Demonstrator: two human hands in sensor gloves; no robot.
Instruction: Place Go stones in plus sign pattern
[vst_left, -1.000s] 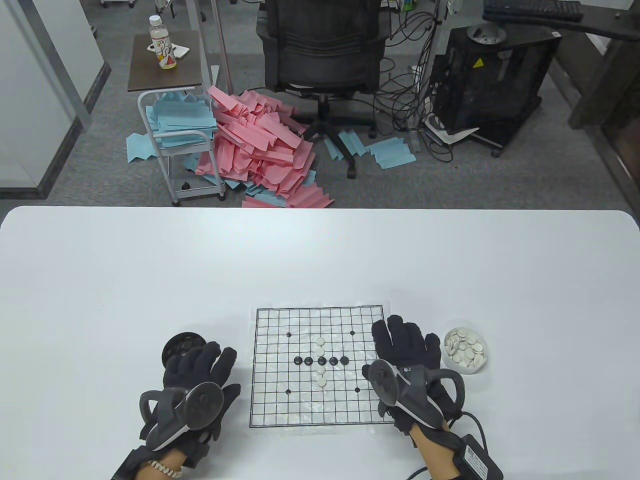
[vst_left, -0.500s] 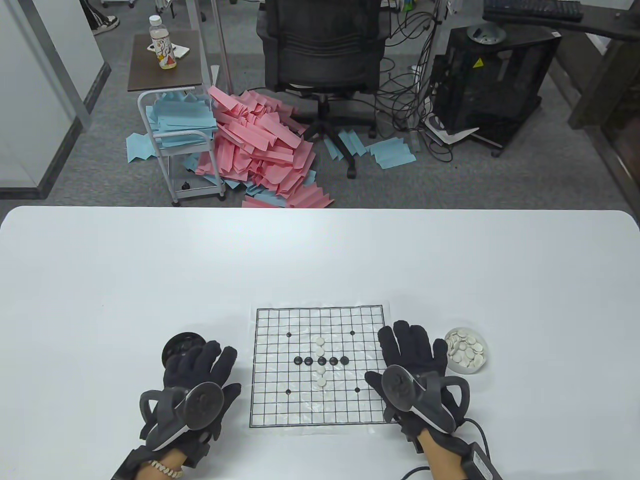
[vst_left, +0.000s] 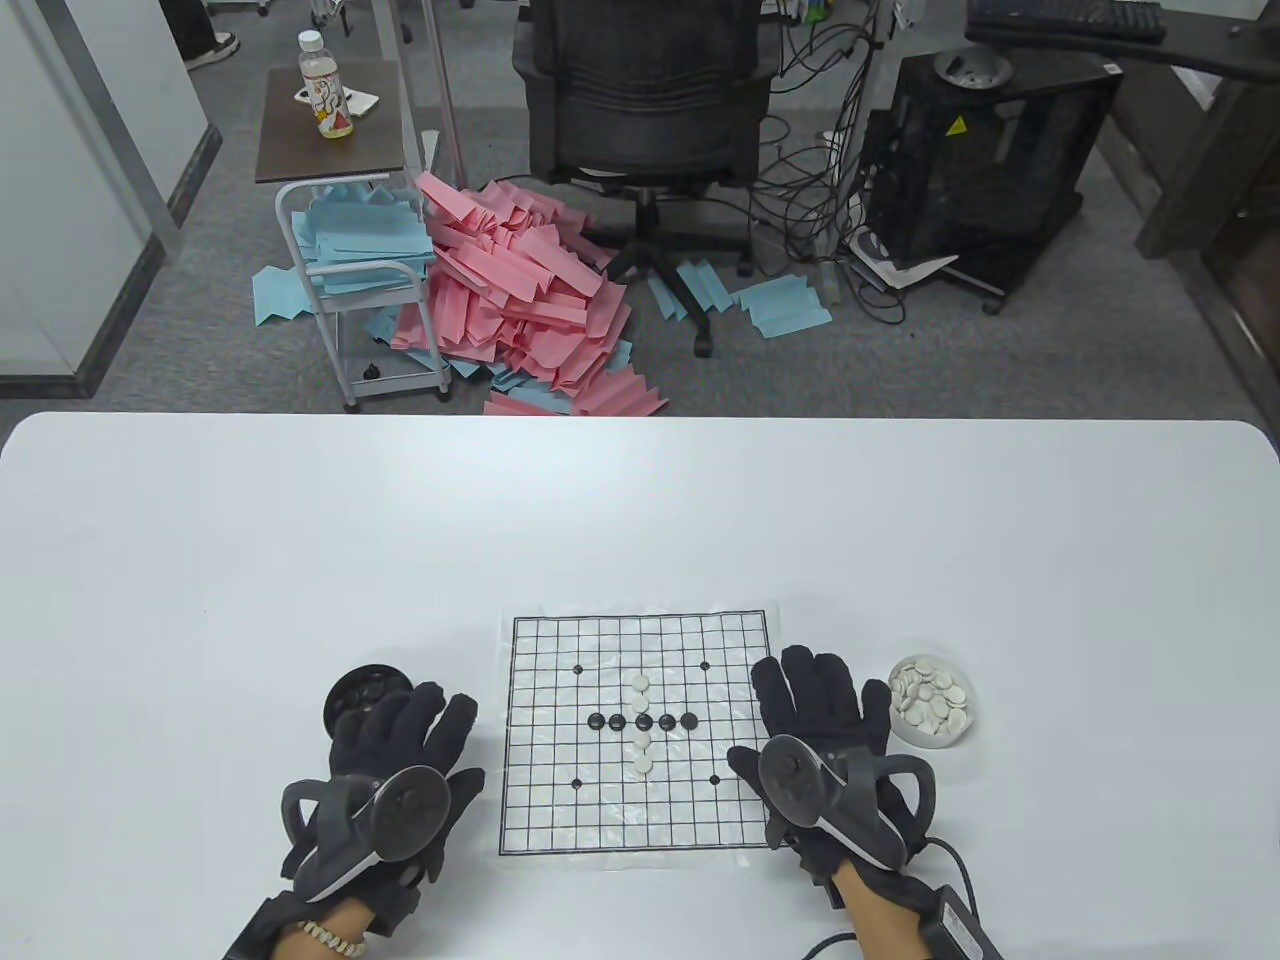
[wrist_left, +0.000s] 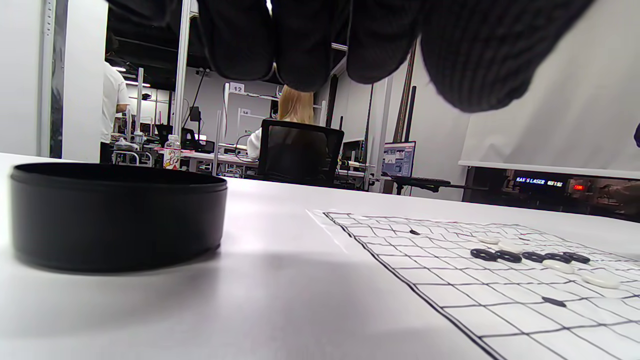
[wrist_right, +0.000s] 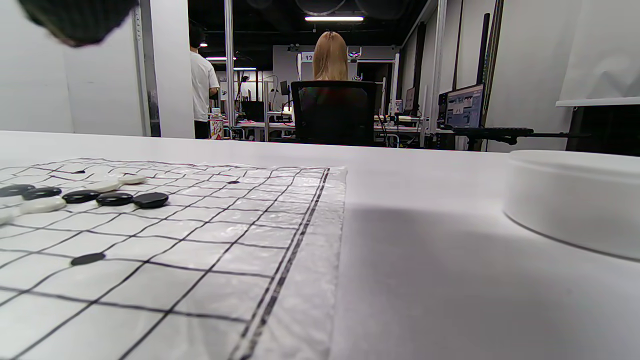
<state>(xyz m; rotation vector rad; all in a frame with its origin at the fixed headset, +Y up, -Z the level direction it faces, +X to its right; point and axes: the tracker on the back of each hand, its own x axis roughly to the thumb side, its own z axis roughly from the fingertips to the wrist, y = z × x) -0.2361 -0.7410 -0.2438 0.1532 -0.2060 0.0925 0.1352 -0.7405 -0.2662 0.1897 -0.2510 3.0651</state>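
Observation:
A Go board sheet (vst_left: 560, 820) lies on the white table. On it a row of black stones (vst_left: 643, 721) crosses a column of white stones (vst_left: 643, 765), making a plus shape. My left hand (vst_left: 410, 730) rests flat and empty left of the board, beside the black bowl (vst_left: 362, 690). My right hand (vst_left: 815, 700) rests flat and empty between the board's right edge and the white bowl (vst_left: 932, 700) of white stones. The left wrist view shows the black bowl (wrist_left: 117, 215) and the stones (wrist_left: 507, 256). The right wrist view shows the board (wrist_right: 200, 240) and the white bowl (wrist_right: 575, 195).
The table (vst_left: 640, 520) stretches wide behind the board. Beyond its far edge are an office chair (vst_left: 645, 110), a pile of pink and blue paper (vst_left: 510, 290) and a small cart (vst_left: 350, 270).
My right hand has drawn back off the board's right edge and settled on the table beside it. My left hand has stayed put. The stones have not moved.

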